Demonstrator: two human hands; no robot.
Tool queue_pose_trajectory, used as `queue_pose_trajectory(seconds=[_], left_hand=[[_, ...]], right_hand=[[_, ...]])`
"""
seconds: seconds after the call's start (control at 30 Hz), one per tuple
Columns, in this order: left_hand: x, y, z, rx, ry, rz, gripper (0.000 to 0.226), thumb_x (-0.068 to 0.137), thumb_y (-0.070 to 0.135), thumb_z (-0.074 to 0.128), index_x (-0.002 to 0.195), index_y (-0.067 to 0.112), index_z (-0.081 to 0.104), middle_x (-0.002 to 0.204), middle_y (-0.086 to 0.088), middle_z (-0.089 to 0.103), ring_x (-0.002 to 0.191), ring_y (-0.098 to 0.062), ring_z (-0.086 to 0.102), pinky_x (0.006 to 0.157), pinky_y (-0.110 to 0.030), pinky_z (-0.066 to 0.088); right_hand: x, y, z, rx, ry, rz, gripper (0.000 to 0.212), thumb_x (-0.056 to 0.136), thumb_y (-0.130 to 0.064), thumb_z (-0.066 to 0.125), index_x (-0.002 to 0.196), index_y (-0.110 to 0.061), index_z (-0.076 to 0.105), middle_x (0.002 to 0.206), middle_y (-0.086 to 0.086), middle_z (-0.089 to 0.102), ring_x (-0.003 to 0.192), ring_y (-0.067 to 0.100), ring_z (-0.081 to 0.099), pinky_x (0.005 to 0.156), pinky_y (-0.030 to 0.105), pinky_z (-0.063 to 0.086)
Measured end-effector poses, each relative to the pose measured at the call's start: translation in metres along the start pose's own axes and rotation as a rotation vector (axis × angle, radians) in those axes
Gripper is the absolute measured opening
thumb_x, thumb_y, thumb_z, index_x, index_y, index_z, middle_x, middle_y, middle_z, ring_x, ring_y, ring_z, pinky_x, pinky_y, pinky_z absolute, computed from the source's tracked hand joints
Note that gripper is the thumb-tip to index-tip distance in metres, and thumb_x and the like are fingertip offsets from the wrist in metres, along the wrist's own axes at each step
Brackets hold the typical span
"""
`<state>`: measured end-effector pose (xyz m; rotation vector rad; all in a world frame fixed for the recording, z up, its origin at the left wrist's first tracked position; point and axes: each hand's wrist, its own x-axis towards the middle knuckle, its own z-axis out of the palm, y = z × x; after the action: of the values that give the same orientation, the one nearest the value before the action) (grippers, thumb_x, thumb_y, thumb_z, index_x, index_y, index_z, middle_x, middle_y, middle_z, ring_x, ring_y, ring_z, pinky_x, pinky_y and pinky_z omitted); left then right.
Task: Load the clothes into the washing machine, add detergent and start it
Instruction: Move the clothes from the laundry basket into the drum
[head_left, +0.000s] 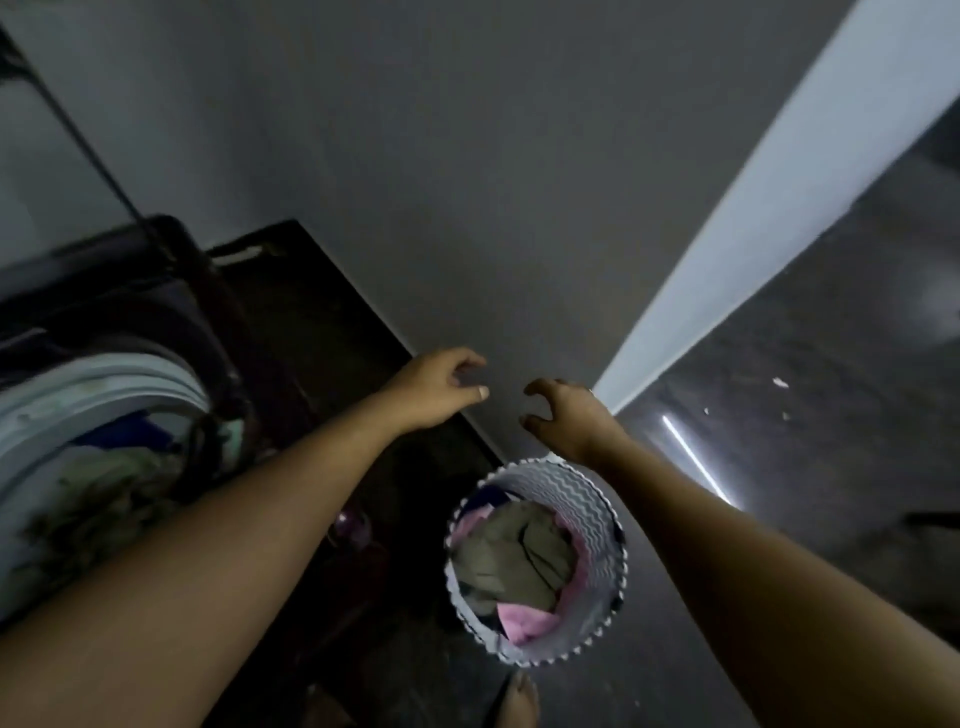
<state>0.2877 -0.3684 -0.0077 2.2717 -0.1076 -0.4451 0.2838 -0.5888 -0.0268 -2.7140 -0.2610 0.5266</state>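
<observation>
Left hand (436, 387) and right hand (566, 415) hang apart and empty, fingers loosely curled, probably poised for another grab. The basket (589, 514) stands below them, within easy reach, holding clothes (514, 561). The washer (130, 374), left of the left hand, gapes open and part-filled.

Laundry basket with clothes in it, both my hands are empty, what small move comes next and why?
Probably lower the right hand into the laundry basket and grip the olive garment on top. It and the left hand hold nothing, clothes lie in the basket, and the washing machine stands open, partly loaded.
</observation>
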Motion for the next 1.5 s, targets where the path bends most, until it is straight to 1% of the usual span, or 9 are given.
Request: queue_pose_trajectory(seconds=[0.27,0.43,0.57,0.73,0.93,1.1,1.27,1.37,1.5], left_hand=[[0.029,-0.068,0.189,-0.091,-0.167,-0.216,0.038,0.088,0.022,0.077,0.124,0.014,0.066,0.12,-0.003,0.067,0.112,-0.018,0.065,0.097,-0.031,0.051],[0.034,-0.133,0.276,-0.057,-0.304,-0.343,0.042,0.089,0.036,0.075,0.128,0.024,0.064,0.125,0.009,0.062,0.115,-0.013,0.061,0.097,-0.028,0.049],[0.043,-0.181,0.335,-0.141,-0.309,-0.48,0.045,0.089,0.035,0.075,0.131,0.023,0.061,0.132,0.002,0.061,0.119,-0.016,0.06,0.103,-0.035,0.051],[0.057,-0.231,0.39,-0.101,-0.263,-0.572,0.057,0.088,0.032,0.073,0.14,0.022,0.051,0.13,0.002,0.058,0.123,-0.022,0.056,0.103,-0.032,0.047],[0.077,-0.291,0.422,0.091,-0.224,-0.674,0.107,0.074,0.041,0.071,0.159,0.035,0.006,0.158,-0.008,0.035,0.137,-0.032,0.044,0.109,-0.043,0.045],[0.077,-0.302,0.42,0.261,-0.377,-0.638,0.059,0.076,0.049,0.069,0.13,0.028,0.059,0.121,-0.004,0.066,0.106,-0.027,0.063,0.092,-0.039,0.055],[0.068,-0.267,0.421,-0.005,-0.185,-0.544,0.04,0.077,0.054,0.067,0.106,0.026,0.07,0.105,0.001,0.071,0.099,-0.023,0.066,0.086,-0.04,0.056],[0.06,-0.237,0.42,-0.376,-0.112,-0.602,0.027,0.083,0.038,0.066,0.107,0.027,0.071,0.102,0.003,0.074,0.099,-0.02,0.069,0.088,-0.041,0.057],[0.059,-0.211,0.406,-0.67,-0.053,-0.653,0.018,0.095,0.024,0.064,0.111,0.023,0.073,0.103,-0.001,0.077,0.099,-0.022,0.072,0.092,-0.046,0.059]], right_hand=[[-0.031,0.156,0.119,0.154,-0.181,0.148,0.05,0.093,-0.035,0.066,0.139,-0.018,0.057,0.141,0.01,0.06,0.127,0.031,0.057,0.101,0.035,0.046],[-0.027,0.204,0.203,0.274,-0.289,0.206,0.044,0.089,-0.034,0.066,0.128,-0.015,0.064,0.126,0.013,0.068,0.116,0.032,0.063,0.083,0.025,0.041],[-0.015,0.233,0.27,0.406,-0.326,0.276,0.055,0.09,-0.025,0.071,0.141,-0.015,0.056,0.139,0.014,0.061,0.127,0.031,0.058,0.101,0.028,0.043],[0.005,0.257,0.356,0.578,-0.364,0.374,0.081,0.072,-0.059,0.065,0.146,-0.028,0.052,0.142,0.003,0.061,0.132,0.024,0.056,0.112,0.037,0.046],[0.023,0.256,0.428,1.002,-0.294,0.635,0.056,0.092,-0.026,0.072,0.145,-0.022,0.052,0.142,0.003,0.056,0.132,0.025,0.053,0.114,0.044,0.043],[0.022,0.239,0.442,1.299,-0.312,0.805,0.049,0.081,-0.049,0.078,0.124,-0.027,0.067,0.122,-0.002,0.071,0.113,0.021,0.068,0.1,0.047,0.056],[0.015,0.225,0.419,1.347,-0.441,0.833,0.063,0.074,-0.078,0.068,0.123,-0.039,0.067,0.114,-0.01,0.073,0.106,0.017,0.069,0.084,0.043,0.059],[0.009,0.227,0.398,1.331,-0.448,0.66,0.062,0.083,-0.064,0.069,0.138,-0.04,0.056,0.128,-0.006,0.069,0.111,0.014,0.069,0.088,0.037,0.06],[-0.015,0.241,0.379,1.137,-0.429,0.298,0.102,0.072,-0.035,0.092,0.154,-0.041,0.033,0.144,-0.013,0.055,0.128,0.006,0.058,0.102,0.034,0.054]])
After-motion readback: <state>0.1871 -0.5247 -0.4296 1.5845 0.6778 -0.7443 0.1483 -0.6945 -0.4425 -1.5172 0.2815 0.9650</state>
